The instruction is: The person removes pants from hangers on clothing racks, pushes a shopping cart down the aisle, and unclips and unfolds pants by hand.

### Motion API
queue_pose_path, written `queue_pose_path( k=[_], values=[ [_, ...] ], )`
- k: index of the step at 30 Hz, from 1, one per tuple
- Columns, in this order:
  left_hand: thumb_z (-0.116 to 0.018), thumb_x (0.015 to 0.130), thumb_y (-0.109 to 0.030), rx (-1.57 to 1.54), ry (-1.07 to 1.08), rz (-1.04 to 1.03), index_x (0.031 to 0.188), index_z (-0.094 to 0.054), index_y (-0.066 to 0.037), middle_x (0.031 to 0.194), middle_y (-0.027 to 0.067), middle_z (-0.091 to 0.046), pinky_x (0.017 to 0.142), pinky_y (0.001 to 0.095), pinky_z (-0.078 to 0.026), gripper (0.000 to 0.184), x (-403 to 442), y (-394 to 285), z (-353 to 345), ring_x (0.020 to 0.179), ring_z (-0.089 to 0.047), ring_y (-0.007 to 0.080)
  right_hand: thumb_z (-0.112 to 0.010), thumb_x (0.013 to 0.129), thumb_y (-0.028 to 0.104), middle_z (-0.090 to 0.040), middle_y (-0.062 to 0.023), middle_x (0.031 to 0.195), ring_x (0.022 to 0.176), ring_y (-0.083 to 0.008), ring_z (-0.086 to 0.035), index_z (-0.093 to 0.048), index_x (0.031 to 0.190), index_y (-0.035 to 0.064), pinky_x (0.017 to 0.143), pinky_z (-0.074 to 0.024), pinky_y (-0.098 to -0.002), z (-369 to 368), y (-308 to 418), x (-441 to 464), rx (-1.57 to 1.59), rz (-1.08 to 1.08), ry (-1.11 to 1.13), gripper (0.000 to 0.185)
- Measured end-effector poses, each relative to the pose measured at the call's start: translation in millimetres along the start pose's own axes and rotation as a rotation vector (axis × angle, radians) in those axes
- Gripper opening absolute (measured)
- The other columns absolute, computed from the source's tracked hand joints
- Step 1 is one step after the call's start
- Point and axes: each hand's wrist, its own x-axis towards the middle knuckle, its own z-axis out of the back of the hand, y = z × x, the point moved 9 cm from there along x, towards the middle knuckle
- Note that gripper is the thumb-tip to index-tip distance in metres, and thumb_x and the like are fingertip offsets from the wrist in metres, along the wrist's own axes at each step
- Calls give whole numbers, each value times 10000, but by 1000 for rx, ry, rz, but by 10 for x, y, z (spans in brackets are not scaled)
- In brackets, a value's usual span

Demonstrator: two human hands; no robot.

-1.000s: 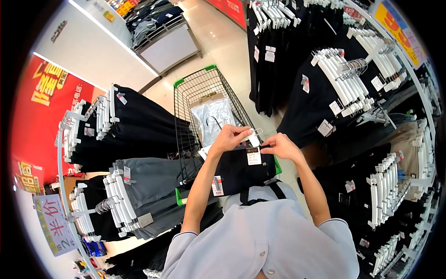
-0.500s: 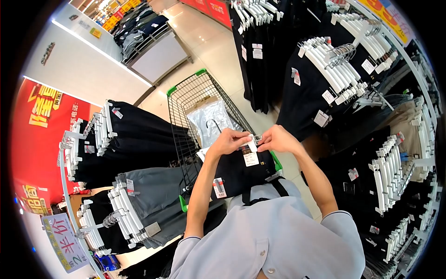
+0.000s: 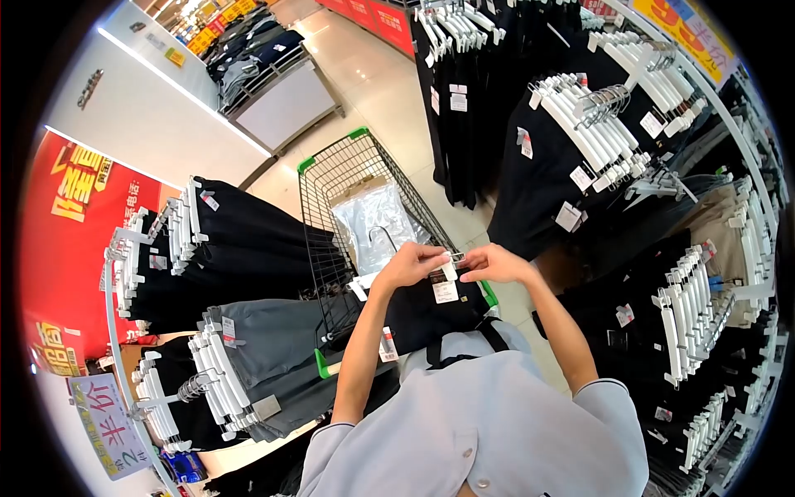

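Dark garment (image 3: 426, 321) on white clip hanger (image 3: 363, 285); both hands at one clip (image 3: 450, 271).
Changed over the last second: right hand (image 3: 497, 265) moved from the garment's top edge, beside the paper label (image 3: 445, 291), to the clip's metal loop (image 3: 455, 257); handling now centres on that one fastening. Left hand (image 3: 411, 264): thumb and finger closed in a pinch on the clip. Right hand: fingertips nearly together at the loop; held or merely touched, cannot tell. Garment: 5 o'clock from view centre, at near end of shopping cart (image 3: 321, 364); near-black, label at its 1 o'clock, second tag (image 3: 388, 345) at its 8 o'clock.
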Motion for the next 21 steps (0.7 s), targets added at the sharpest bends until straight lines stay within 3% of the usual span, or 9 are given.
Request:
queue_pose_path(
  k=[4, 8, 10, 11, 12, 15, 17, 20, 21],
  values=[
    [-718, 943, -223, -12, -107, -53, 1117, -726, 23, 740, 86, -709, 617, 277, -482, 302, -42, -77, 47, 684, -536, 55, -822, 849, 185, -743, -102, 811, 739, -96, -650, -734, 1021, -60, 681, -511, -281, 54, 114, -122, -91, -18, -217, 312],
    [-727, 939, -224, -58, -76, 50, 1116, -727, 26, 755, 89, -724, 616, 282, -488, 306, -51, -11, 35, 683, -552, 63, -812, 837, 148, -747, -93, 796, 706, -91, -642, -760, 991, -41, 655, -509, -280, 29, 262, -184, -222, -38, -286, 249],
    [-732, 938, -241, -18, -80, -39, 1105, -736, 21, 750, 97, -726, 607, 281, -485, 310, -23, -42, 53, 673, -558, 66, -800, 830, 128, -749, -97, 771, 676, -91, -638, -775, 988, -21, 639, -507, -281, 77, 250, -208, -156, -62, -380, 219],
    [-712, 958, -229, 47, -75, -130, 1132, -740, 21, 745, 29, -705, 516, 248, -462, 306, -14, -134, 57, 579, -540, 55, -793, 835, 128, -758, -107, 788, 678, -94, -646, -774, 1011, -18, 637, -508, -279, 85, 206, -198, -205, -127, -369, 229],
    [-712, 958, -229, 46, -77, -135, 1132, -740, 21, 745, 29, -705, 516, 248, -462, 306, -17, -154, 58, 579, -540, 55, -793, 835, 128, -758, -107, 788, 678, -94, -646, -774, 1011, -18, 637, -508, -279, 93, 215, -195, -210, -125, -370, 229],
    [-700, 967, -246, -20, -55, -14, 1134, -739, 20, 736, 28, -696, 520, 259, -460, 317, -52, -117, 18, 578, -540, 60, -802, 832, 134, -755, -101, 769, 676, -95, -653, -774, 988, -21, 632, -510, -275, 117, 272, -172, -262, -76, -375, 222],
    [-690, 972, -263, -3, -121, -26, 1131, -739, 19, 722, 29, -683, 520, 265, -458, 327, -83, -164, 92, 572, -540, 67, -816, 837, 96, -762, -97, 801, 737, -79, -670, -757, 937, -48, 674, -522, -260, 162, 283, -132, -108, -30, -376, 185],
    [-697, 966, -272, 17, -143, -84, 1100, -749, 20, 698, 41, -673, 526, 265, -447, 326, -154, -382, 120, 566, -534, 72, -809, 851, 100, -744, -99, 1038, 941, -113, -672, -673, 1152, -30, 842, -539, -276, -56, 389, 6, 116, 189, -161, 354],
    [-720, 937, -274, 18, -148, -49, 1065, -758, -5, 677, 104, -656, 605, 295, -471, 300, -211, -521, 112, 655, -545, 82, -808, 847, 97, -731, -98, 1084, 982, -120, -665, -656, 1181, -23, 872, -535, -280, -133, 447, 26, 28, 144, -128, 386]
  ],
)
